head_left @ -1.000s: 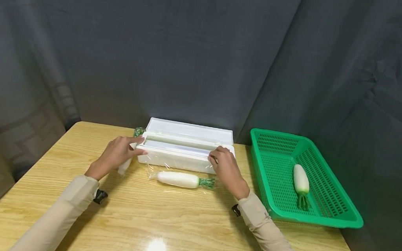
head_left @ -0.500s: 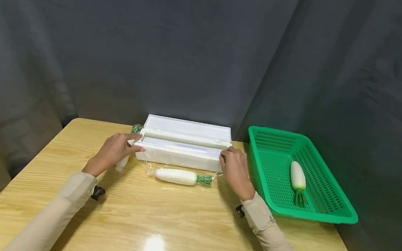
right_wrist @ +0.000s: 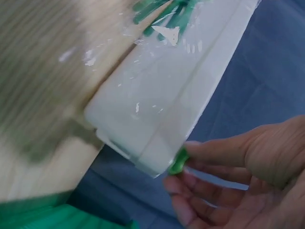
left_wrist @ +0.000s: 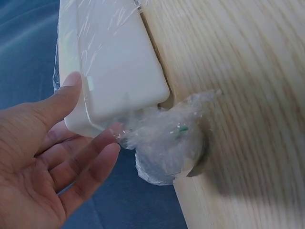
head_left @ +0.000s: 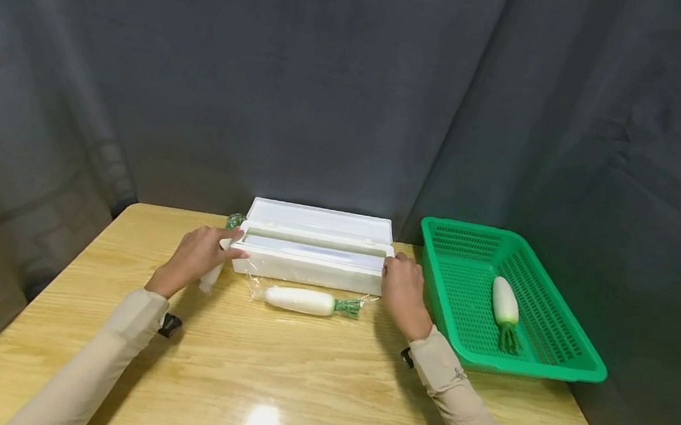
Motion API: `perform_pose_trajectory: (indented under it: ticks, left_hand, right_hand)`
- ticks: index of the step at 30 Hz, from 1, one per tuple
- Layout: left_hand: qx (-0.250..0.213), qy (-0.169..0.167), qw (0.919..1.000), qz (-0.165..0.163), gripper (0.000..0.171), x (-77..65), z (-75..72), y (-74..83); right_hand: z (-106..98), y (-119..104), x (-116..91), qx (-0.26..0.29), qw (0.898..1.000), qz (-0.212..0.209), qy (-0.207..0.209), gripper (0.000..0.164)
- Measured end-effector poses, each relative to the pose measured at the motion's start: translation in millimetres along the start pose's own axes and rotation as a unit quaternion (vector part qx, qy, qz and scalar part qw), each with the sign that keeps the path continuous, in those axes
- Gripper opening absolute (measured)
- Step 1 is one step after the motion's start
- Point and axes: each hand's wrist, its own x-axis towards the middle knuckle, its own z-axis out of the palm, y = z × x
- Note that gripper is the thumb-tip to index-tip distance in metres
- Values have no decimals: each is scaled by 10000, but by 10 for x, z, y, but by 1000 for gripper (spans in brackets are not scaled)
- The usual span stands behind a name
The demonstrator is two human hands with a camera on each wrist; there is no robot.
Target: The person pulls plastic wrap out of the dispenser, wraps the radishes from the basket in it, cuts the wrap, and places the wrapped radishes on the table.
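Observation:
A white cling film dispenser (head_left: 312, 270) lies lengthwise with its lid (head_left: 322, 221) raised at the back. My left hand (head_left: 195, 258) holds its left end, thumb on the upper edge and fingers around the end. In the right wrist view, my right hand (right_wrist: 228, 176) pinches a small green slider (right_wrist: 179, 161) at the dispenser's right end. Clear film hangs over the front and spreads around a white radish (head_left: 300, 301) with green stalks, lying just before the dispenser. Beside my left fingers rests a film-wrapped radish (left_wrist: 162, 148), partly hidden by that hand in the head view.
To the right stands a green plastic basket (head_left: 535, 369) with one radish (head_left: 505, 300) inside. The wooden table (head_left: 315, 377) stretches out in front of the dispenser, and a dark curtain (head_left: 302, 89) hangs behind it.
My right hand has slid rightward along the dispenser's front edge to its right end. The left hand has stayed at the left end, and the radishes lie where they were.

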Motion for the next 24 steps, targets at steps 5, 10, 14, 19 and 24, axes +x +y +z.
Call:
perform_pose_trajectory:
  ticks: [5, 10, 14, 19, 24]
  left_hand:
    - [25, -43, 10000, -3, 53, 17, -7, 2]
    - [64, -82, 9999, -53, 54, -12, -11, 17]
    - [158, 26, 9999, 38, 53, -43, -4, 41]
    - [155, 255, 9993, 222, 46, -50, 42, 73]
    - [102, 527, 9970, 549, 28, -49, 72, 137]
  right_hand:
    - [-1, -37, 1, -249, 9997, -59, -38, 13]
    - [30, -91, -102, -18, 9991, -366, 233, 7]
    - [59, -165, -186, 369, 9946, -899, 366, 12]
    - [60, -210, -202, 616, 9897, -1201, 479, 12]
    - [46, -250, -207, 955, 9812, -1672, 132, 14]
